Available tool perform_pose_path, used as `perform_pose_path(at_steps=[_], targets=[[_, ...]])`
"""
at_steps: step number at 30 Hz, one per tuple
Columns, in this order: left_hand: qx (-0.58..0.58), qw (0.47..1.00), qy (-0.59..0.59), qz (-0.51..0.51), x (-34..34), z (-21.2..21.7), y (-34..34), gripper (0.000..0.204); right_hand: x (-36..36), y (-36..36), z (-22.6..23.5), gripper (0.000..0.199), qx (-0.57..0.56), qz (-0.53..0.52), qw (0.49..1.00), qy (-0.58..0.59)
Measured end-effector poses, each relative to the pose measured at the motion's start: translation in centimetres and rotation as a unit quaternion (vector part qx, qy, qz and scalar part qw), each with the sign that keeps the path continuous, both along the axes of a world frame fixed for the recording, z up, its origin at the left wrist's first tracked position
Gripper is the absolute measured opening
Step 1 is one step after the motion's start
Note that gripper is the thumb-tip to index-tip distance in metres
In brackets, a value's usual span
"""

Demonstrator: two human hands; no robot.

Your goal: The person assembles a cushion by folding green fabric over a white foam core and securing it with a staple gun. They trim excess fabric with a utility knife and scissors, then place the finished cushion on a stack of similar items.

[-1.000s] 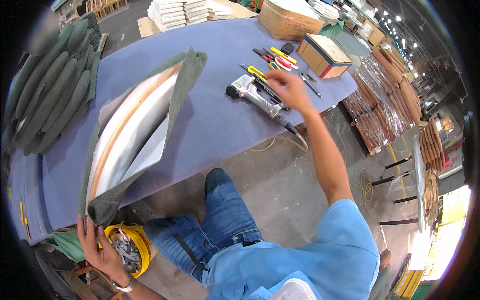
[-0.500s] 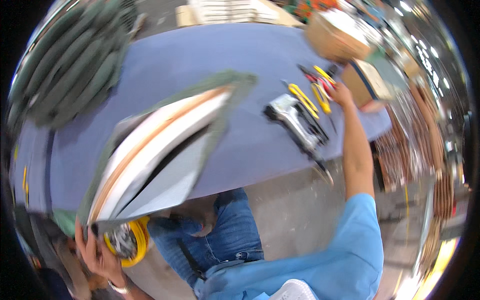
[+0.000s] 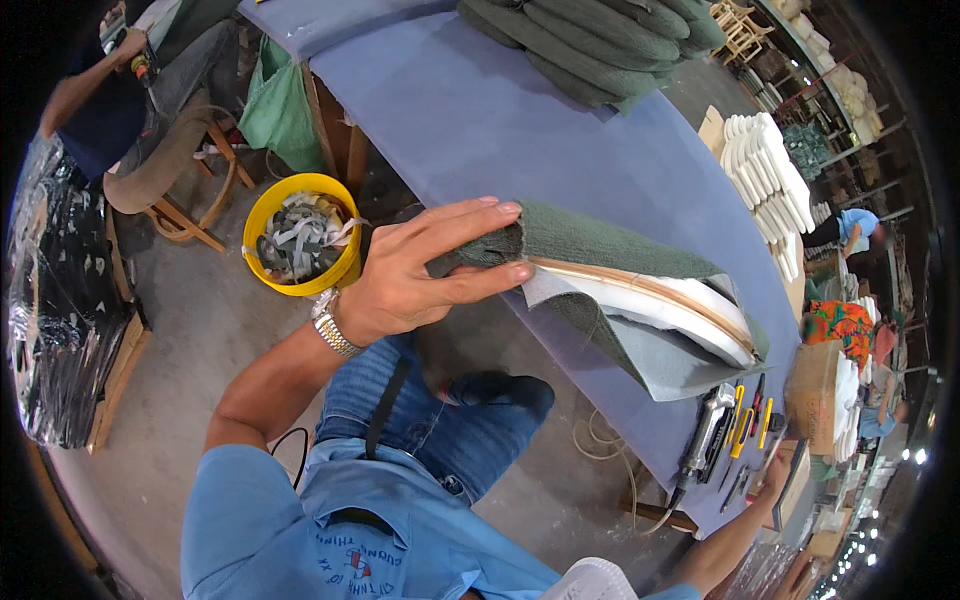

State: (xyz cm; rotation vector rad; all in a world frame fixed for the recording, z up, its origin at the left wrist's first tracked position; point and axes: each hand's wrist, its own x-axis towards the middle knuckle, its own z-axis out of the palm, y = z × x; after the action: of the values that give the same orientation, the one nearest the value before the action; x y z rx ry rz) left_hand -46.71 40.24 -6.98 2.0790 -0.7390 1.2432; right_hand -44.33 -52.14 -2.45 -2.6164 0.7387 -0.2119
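My left hand (image 3: 400, 275) grips one end of a curved padded panel (image 3: 640, 285), fingers above and thumb below. Its dark green fabric cover (image 3: 620, 235) hangs loose along the near side, showing a pale underside, white padding and a thin tan wooden strip. The panel is held over the blue-covered table (image 3: 440, 120). My right hand (image 3: 774, 476) is at the table's far right end, beside a cardboard box and the hand tools; its fingers are too small and partly hidden to read. Close by lie a staple gun (image 3: 706, 430) with a hose and yellow-handled cutters (image 3: 742, 432).
Dark green padded pieces (image 3: 600, 45) are piled at the table's far side. A yellow bucket of scraps (image 3: 262, 215) stands on the floor at left, near a chair frame (image 3: 190, 205) and a co-worker's arm (image 3: 85, 95). Cardboard boxes (image 3: 815, 395) stand at right.
My view has swung left, so the table and tools appear further right. The panel's held end is raised, still in my left hand. My right hand has shifted from the tools toward the box.
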Motion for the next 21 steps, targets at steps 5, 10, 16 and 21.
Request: perform_pose_path(at_steps=[5, 10, 16, 21], targets=[[0.031, 0.999, -0.035, 0.027, -0.4, -0.1, 0.1, 0.044, 0.8, 25.0, 11.3, 0.051, -0.037, 0.221, 0.965, -0.139], [0.001, 0.999, -0.038, -0.007, 0.1, -0.8, -0.4, 0.043, -2.6, 45.9, 19.3, 0.073, -0.054, 0.45, 0.891, 0.0], [0.0, 0.999, -0.044, -0.009, -0.5, -1.0, -0.1, 0.037, 0.2, 63.2, 18.6, 0.062, -0.12, 0.653, 0.728, 0.172], [-0.023, 0.998, -0.064, 0.01, -0.1, -1.7, -0.4, 0.034, 1.3, 66.8, 18.4, 0.059, -0.161, 0.639, 0.718, 0.224]])
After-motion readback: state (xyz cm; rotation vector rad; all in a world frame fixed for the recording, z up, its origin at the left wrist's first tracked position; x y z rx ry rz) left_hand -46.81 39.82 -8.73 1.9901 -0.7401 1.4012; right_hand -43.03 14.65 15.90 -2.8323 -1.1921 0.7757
